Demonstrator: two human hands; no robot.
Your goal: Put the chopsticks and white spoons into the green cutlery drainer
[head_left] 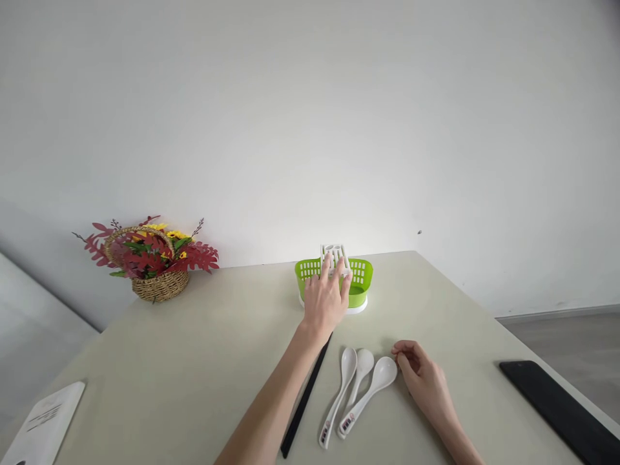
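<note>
My left hand (327,297) reaches over a small green basket (361,294) with a white base. Its fingers are spread against a white slotted insert (334,253) at the middle of the basket; the thumb is partly hidden. My right hand (422,376) rests on the table, fingers loosely curled in, with nothing visible in them. Close to its fingertips is the bowl of a white spoon (384,373). Two more white spoons, one (347,368) on the left and one (364,363) between, lie alongside. Black chopsticks (306,400) lie partly under my left forearm.
A woven basket (162,286) of red and yellow artificial flowers stands at the back left by the wall. A white printed object (48,423) sits at the front left. On the right edge lies a black phone-like slab (557,410). The table (203,349) meets the wall behind.
</note>
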